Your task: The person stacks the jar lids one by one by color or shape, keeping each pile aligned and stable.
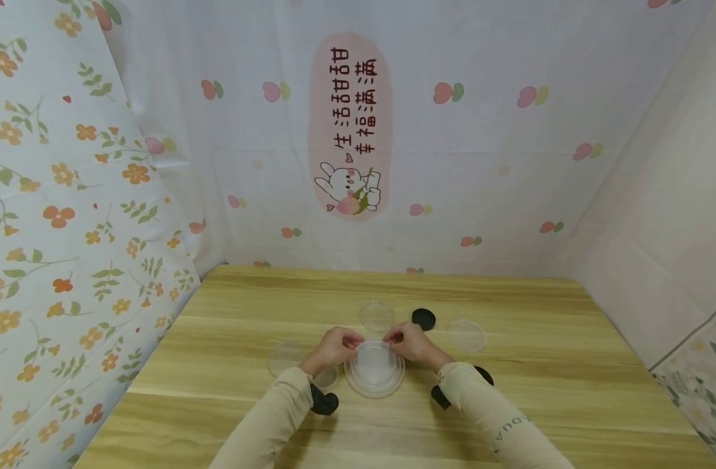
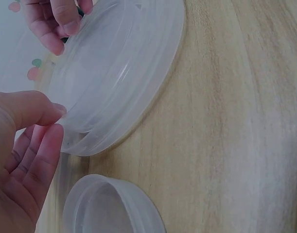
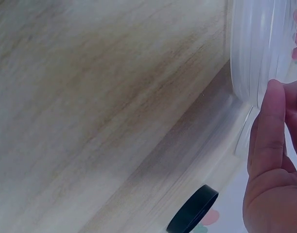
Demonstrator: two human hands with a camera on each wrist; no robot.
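A smaller clear plastic lid (image 1: 375,363) lies over a larger translucent plastic lid (image 1: 374,393), both round and nearly concentric, in the middle of the table. My left hand (image 1: 336,346) pinches the smaller lid's far-left rim between thumb and fingertips. On the opposite side, my right hand (image 1: 413,342) pinches its far-right rim the same way. Seen from the left wrist, the stacked rims sit one inside another, and a small translucent round lid (image 2: 138,206) stands near the left hand. A black round lid (image 3: 193,208) lies beyond the right hand in the right wrist view.
Clear round lids lie behind the stack (image 1: 377,316), at the right (image 1: 467,335) and at the left (image 1: 284,357). Another black lid (image 1: 484,375) is partly hidden by the right sleeve. The wooden table (image 1: 246,306) meets a patterned cloth (image 1: 481,176) at the back.
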